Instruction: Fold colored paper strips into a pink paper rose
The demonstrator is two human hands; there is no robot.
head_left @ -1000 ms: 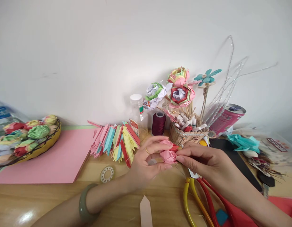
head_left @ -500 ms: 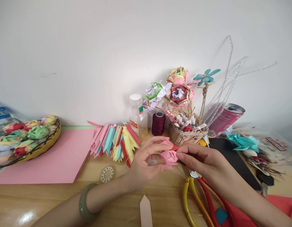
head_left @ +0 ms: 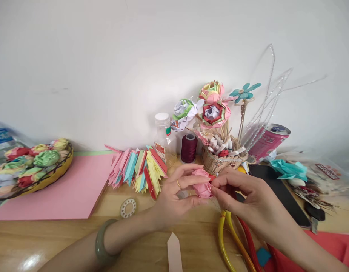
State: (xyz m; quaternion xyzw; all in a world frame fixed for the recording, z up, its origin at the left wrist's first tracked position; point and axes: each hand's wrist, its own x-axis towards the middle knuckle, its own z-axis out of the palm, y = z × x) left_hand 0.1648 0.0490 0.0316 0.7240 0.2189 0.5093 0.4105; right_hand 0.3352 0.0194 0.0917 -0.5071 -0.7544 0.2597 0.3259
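A pink folded paper flower is held above the table in the middle of the view. My left hand grips it from the left, with fingers along its top and the thumb beneath. From the right, my right hand pinches its edge, where a bit of red paper shows between the fingertips; whether that piece is joined to the flower I cannot tell. Below my right hand lie pliers with yellow handles and a tool with red handles. A pale pointed paper strip rests at the front edge.
Folded paper strips fan out behind my left hand. A clear jar, maroon thread spool, wooden flower basket and pink can stand along the wall. On the left are pink sheets and a yellow basket of paper flowers.
Both hands keep hold of the pink flower in nearly the same place. My right hand has shifted slightly, now covering more of the tools, and the view has moved a little.
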